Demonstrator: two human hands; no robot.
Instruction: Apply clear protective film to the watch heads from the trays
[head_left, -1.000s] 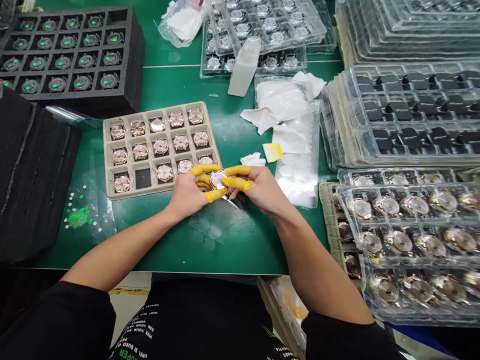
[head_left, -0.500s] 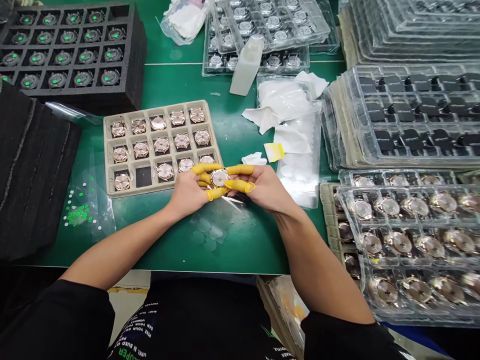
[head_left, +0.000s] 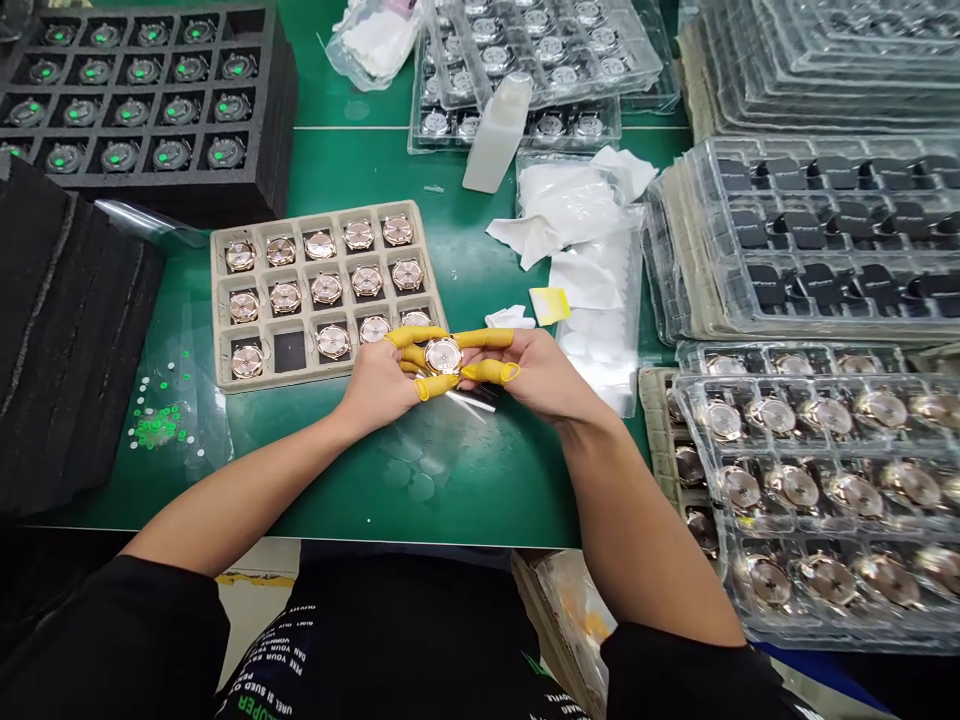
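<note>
Between my two hands is a round rose-gold watch case (head_left: 443, 356) with a pale dial, face up. My left hand (head_left: 386, 378) grips its left side with fingers in yellow finger cots. My right hand (head_left: 536, 370), also in yellow finger cots, holds the case from the right, thumb at the lower edge. Just beyond my left hand lies a beige tray (head_left: 330, 212) of similar watch cases; one front-row pocket (head_left: 291, 352) holds no case. Under my hands, partly hidden, thin white-tipped sticks (head_left: 472, 402) rest on the green table (head_left: 495, 480).
Black foam trays (head_left: 262, 190) of watch parts stand at the left. Green and white dots (head_left: 159, 425) lie on clear film. A white bottle (head_left: 499, 130), wipes (head_left: 585, 275) and a yellow pad (head_left: 550, 304) are behind my hands. Clear trays (head_left: 795, 450) are stacked at the right.
The fingers of my right hand have shifted slightly on the watch case; its thumb has moved off the dial toward the lower edge. The left hand keeps its hold.
</note>
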